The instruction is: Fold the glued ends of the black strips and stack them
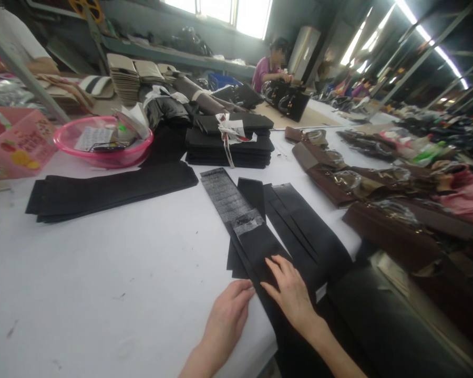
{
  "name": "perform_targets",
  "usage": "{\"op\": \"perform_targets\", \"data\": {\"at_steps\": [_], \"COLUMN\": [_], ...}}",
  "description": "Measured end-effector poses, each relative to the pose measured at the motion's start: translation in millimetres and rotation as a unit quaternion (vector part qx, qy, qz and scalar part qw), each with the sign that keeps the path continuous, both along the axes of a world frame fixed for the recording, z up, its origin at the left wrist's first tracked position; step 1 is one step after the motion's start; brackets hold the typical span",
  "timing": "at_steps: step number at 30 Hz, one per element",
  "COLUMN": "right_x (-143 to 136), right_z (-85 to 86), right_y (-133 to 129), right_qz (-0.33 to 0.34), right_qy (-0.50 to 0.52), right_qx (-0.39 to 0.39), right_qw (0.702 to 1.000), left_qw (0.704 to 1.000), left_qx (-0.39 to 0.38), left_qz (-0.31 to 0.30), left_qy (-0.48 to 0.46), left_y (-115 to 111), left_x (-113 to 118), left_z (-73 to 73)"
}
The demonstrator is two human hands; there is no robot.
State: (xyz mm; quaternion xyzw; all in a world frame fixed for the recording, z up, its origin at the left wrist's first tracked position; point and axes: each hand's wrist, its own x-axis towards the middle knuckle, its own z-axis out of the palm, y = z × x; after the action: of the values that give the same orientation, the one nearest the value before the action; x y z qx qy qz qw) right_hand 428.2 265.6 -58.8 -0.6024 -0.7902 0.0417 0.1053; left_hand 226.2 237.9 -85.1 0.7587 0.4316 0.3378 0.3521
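Observation:
A long black strip of leather-like sheet lies slantwise over other black pieces, its far part showing a grey, streaked underside. My right hand rests on top of this strip, fingers spread. At its left edge is my left hand, thumb and fingers pinched together on the edge; the fingertips are partly hidden. Under and beside the strip are a smaller black piece and a wide black panel with long slits. A stack of black strips lies further left.
The white table ends near my hands. Behind stand tied black bundles, a pink basin with small items and a pink box. Brown bags line the right. A co-worker handles black bags at the back.

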Motion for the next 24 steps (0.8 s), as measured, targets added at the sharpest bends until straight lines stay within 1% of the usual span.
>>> {"op": "perform_targets", "data": {"at_steps": [3,10,14,19,21,24], "right_x": [-3,-5,-7,-10,-13,-20], "right_z": [-1.1,2.4,-1.2,-6.4,-6.9,-5.7], "right_y": [-1,-1,-2,-3,-3,-1], "right_qz": [0.004,0.005,0.001,-0.011,-0.013,-0.013], "right_qy": [-0.008,-0.012,-0.010,-0.009,-0.023,-0.074], "right_qx": [-0.003,-0.006,0.012,0.029,0.034,0.032], "right_qw": [1.000,1.000,1.000,0.999,0.999,0.997], "left_qw": [1.000,1.000,1.000,1.000,1.000,1.000], "left_qx": [0.004,0.003,0.013,0.006,0.006,0.013], "left_qz": [-0.004,0.001,0.003,0.001,0.001,0.000], "left_qy": [-0.002,0.006,0.005,0.008,0.007,0.006], "left_y": [0,-1,-2,-3,-3,-2], "left_x": [0,-1,-1,-1,-1,0], "left_z": [-0.6,-1.2,-1.4,-1.5,-1.3,-1.1]}}
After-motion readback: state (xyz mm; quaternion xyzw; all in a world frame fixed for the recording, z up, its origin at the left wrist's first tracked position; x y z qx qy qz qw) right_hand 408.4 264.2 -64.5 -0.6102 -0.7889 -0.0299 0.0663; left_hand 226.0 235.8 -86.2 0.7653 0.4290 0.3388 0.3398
